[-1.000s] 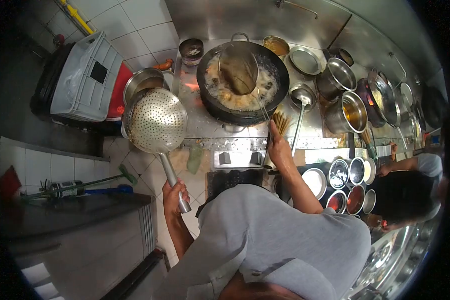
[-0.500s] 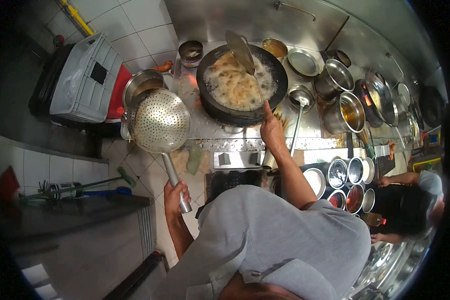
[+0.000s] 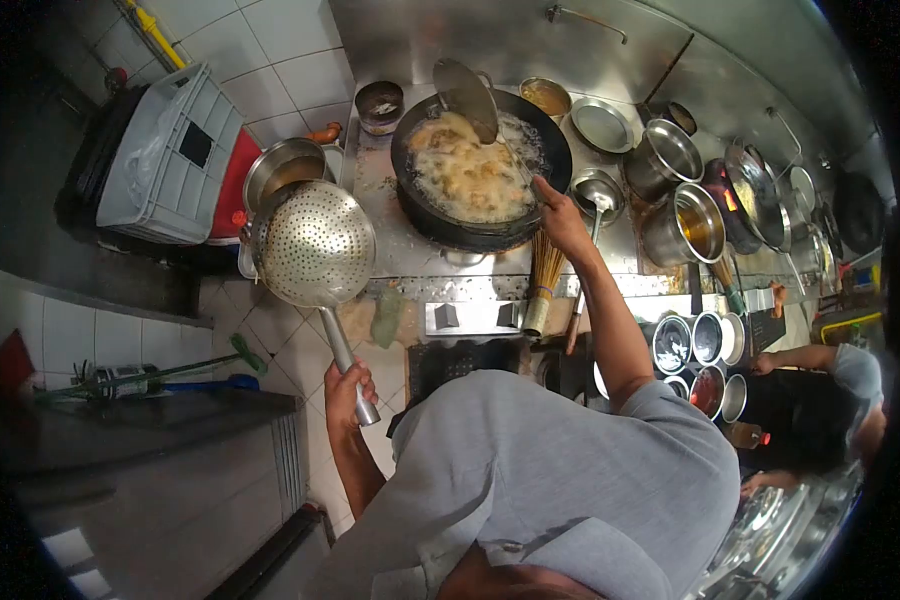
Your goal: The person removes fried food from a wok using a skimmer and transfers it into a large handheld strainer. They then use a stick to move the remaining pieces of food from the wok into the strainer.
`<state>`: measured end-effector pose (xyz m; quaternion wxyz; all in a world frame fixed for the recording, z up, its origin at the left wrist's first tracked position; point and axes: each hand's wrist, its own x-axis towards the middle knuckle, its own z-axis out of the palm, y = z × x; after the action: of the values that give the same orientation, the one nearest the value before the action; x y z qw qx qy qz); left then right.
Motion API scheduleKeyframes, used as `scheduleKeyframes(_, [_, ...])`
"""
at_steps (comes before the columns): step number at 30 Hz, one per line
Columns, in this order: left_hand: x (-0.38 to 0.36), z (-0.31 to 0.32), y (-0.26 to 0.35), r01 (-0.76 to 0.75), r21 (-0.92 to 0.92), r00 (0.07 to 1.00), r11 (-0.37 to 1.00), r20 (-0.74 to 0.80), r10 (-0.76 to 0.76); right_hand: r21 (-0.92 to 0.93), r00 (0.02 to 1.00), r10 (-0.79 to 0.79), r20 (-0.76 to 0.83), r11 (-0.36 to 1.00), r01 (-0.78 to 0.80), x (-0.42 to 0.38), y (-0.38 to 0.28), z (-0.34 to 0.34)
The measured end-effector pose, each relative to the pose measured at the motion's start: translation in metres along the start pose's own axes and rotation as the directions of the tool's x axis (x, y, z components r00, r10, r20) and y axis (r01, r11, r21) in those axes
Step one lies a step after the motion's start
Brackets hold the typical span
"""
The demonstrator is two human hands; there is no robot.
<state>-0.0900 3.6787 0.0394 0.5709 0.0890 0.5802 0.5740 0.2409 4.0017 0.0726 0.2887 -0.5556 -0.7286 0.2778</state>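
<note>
Stainless-steel backsplash (image 3: 470, 38) rose behind the wok (image 3: 438, 228), which stood on a steel counter (image 3: 382, 232). Inside the wok, golden food (image 3: 460, 165) sat amid foaming oil, its pieces too blurred to count. The right hand (image 3: 564, 222), at the wok's near right edge, was closed around the handle of a round-headed skimmer (image 3: 467, 102), its tilted head over the wok's far side; whether its lower edge touched the oil could not be told. The left hand (image 3: 350, 393), left and nearer the wearer than the wok, gripped a perforated strainer (image 3: 315, 245), its bowl apart from the wok. Brisk stirring could have sent oil over the wok's rim or spattered the right hand. Right of the wok, a ladle (image 3: 598, 200) risked being knocked by the passing forearm (image 3: 610, 315).
</note>
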Motion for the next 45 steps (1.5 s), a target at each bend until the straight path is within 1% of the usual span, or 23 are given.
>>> scheduleKeyframes(2, [0.001, 0.001, 0.0, 0.0, -0.011, 1.0, 1.0, 0.01, 0.0, 0.141, 0.984, 0.153, 0.095, 0.976, -0.165, -0.005, -0.008, -0.012])
scheduleKeyframes(3, [0.001, 0.001, -0.001, -0.001, -0.022, 1.0, 1.0, 0.015, 0.002, 0.141, 0.984, 0.154, 0.093, 0.976, -0.166, -0.007, -0.006, -0.006])
scheduleKeyframes(5, [0.002, 0.004, 0.001, 0.0, -0.009, 1.0, 1.0, 0.013, 0.0, 0.087, 0.998, 0.056, 0.015, 0.995, -0.057, -0.012, -0.003, 0.014])
scheduleKeyframes(7, [0.004, 0.008, 0.004, 0.001, 0.006, 1.0, 1.0, 0.008, -0.001, 0.062, 0.998, 0.055, 0.007, 0.997, -0.055, -0.019, -0.015, 0.025])
scheduleKeyframes(9, [0.006, 0.013, 0.007, 0.029, 0.01, 0.999, 1.0, -0.014, -0.029, 0.124, 0.986, 0.154, 0.066, 0.979, -0.162, -0.023, -0.022, 0.036])
scheduleKeyframes(11, [0.011, 0.01, 0.003, 0.024, -0.008, 1.0, 1.0, 0.006, -0.024, 0.075, 0.995, 0.101, 0.024, 0.992, -0.102, -0.034, -0.034, 0.038])
scheduleKeyframes(13, [0.014, 0.011, 0.002, 0.021, -0.029, 0.999, 0.999, 0.027, -0.021, 0.417, 0.938, 0.286, 0.195, 0.841, -0.343, -0.045, -0.054, 0.024])
scheduleKeyframes(14, [0.014, 0.012, 0.002, 0.023, -0.028, 0.999, 0.999, 0.034, -0.022, 0.415, 0.937, 0.287, 0.197, 0.842, -0.345, -0.045, -0.043, 0.028])
scheduleKeyframes(16, [0.015, 0.013, 0.001, 0.028, -0.031, 0.999, 0.999, 0.041, -0.026, 0.333, 0.989, 0.139, 0.045, 0.932, -0.146, -0.045, -0.009, 0.039])
scheduleKeyframes(19, [0.017, 0.016, 0.003, 0.045, -0.032, 0.998, 0.998, 0.051, -0.043, 0.191, 0.981, 0.183, 0.062, 0.963, -0.191, -0.068, -0.035, 0.026])
scheduleKeyframes(20, [0.016, 0.018, 0.004, 0.049, -0.024, 0.997, 0.998, 0.052, -0.048, 0.192, 0.981, 0.183, 0.062, 0.963, -0.192, -0.077, -0.045, 0.023])
scheduleKeyframes(22, [0.016, 0.018, 0.005, 0.054, -0.014, 0.997, 0.998, 0.053, -0.053, 0.027, 0.979, 0.197, 0.044, 0.98, -0.198, -0.096, -0.062, 0.021])
scheduleKeyframes(23, [0.018, 0.017, 0.003, 0.058, -0.02, 0.997, 0.998, 0.051, -0.057, 0.029, 0.979, 0.197, 0.044, 0.98, -0.199, -0.105, -0.062, 0.023])
scheduleKeyframes(25, [0.02, 0.015, 0.002, 0.059, -0.029, 0.997, 0.998, 0.045, -0.058, -0.075, 0.988, 0.139, 0.067, 0.988, -0.134, -0.123, -0.064, 0.026])
scheduleKeyframes(26, [0.02, 0.015, 0.001, 0.064, -0.027, 0.997, 0.998, 0.041, -0.063, -0.045, 0.997, 0.07, 0.044, 0.997, -0.068, -0.13, -0.068, 0.026])
scheduleKeyframes(27, [0.02, 0.014, 0.001, 0.07, -0.025, 0.997, 0.997, 0.036, -0.069, -0.042, 0.997, 0.064, 0.049, 0.997, -0.062, -0.132, -0.071, 0.025])
scheduleKeyframes(29, [0.02, 0.014, 0.002, 0.063, -0.006, 0.997, 0.998, 0.035, -0.063, -0.096, 0.98, 0.166, 0.113, 0.983, -0.155, -0.137, -0.075, 0.022])
scheduleKeyframes(31, [0.019, 0.014, 0.002, 0.058, 0.02, 0.997, 0.998, 0.043, -0.058, -0.083, 0.99, 0.129, 0.054, 0.989, -0.124, -0.135, -0.073, 0.026])
scheduleKeyframes(33, [0.021, 0.015, 0.004, 0.07, 0.008, 0.996, 0.998, 0.047, -0.07, -0.207, 0.966, 0.247, 0.075, 0.952, -0.227, -0.122, -0.063, 0.033])
scheduleKeyframes(36, [0.026, 0.015, 0.001, 0.075, -0.012, 0.995, 0.997, 0.068, -0.074, -0.117, 0.983, 0.183, -0.001, 0.976, -0.182, -0.099, -0.037, 0.051])
scheduleKeyframes(40, [0.031, 0.014, 0.001, 0.066, 0.003, 0.996, 0.998, 0.066, -0.066, -0.091, 0.986, 0.164, -0.018, 0.982, -0.165, -0.098, -0.048, 0.045])
scheduleKeyframes(42, [0.032, 0.018, 0.004, 0.065, 0.006, 0.994, 0.998, 0.087, -0.065, -0.014, 0.998, 0.039, -0.057, 0.999, -0.04, -0.11, -0.051, 0.039])
scheduleKeyframes(45, [0.032, 0.019, 0.002, 0.064, 0.011, 0.995, 0.998, 0.077, -0.064, -0.08, 0.999, 0.043, -0.003, 0.996, -0.043, -0.122, -0.053, 0.037])
